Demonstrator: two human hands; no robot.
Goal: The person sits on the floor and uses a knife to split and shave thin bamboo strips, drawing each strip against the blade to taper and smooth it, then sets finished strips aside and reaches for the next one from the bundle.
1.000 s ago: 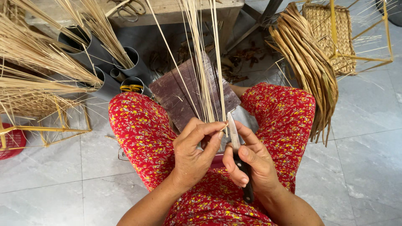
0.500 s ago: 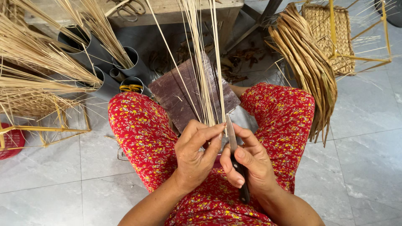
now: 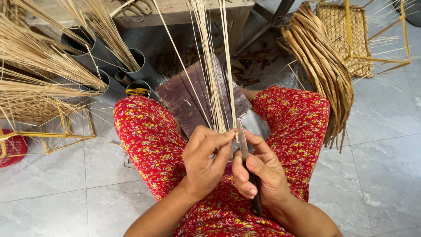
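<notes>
Left hand [image 3: 206,160]: centre of the frame, fingers curled, fingertips pinching the lower ends of the thin pale strips [image 3: 215,66].
Right hand [image 3: 258,173]: just right of the left hand, closed around the dark handle of a knife [image 3: 246,162]; thumb lies along the handle.
Knife blade: narrow, grey, points up the frame, its tip touching the strips at the left fingertips.
Thin pale strips: a loose bunch rising from the hands to the top centre edge, fanning slightly.
Wooden board [image 3: 193,94]: dark, worn, tilted, between the knees, behind the strips.
Trousers [image 3: 149,136]: red with small yellow flowers, knees spread left and right of centre.
Grey tubes [image 3: 131,70]: upper left, leaning, open mouths; some hold pale straw, one has a yellow coil inside.
Straw bundles [image 3: 39,74]: far left, splayed towards the centre.
Yellow frame [image 3: 48,136]: thin metal, left edge, on the tiles.
Red basket [image 3: 11,151]: left edge, partly cut off.
Flat brown strips [image 3: 324,70]: curved thick bundle, upper right, beside the right knee.
Woven panel [image 3: 344,35]: tan, rectangular, top right, within a yellow frame.
Scissors [image 3: 136,8]: top edge, on a wooden bench.
Packages, labels, signs: cannot make any out.
</notes>
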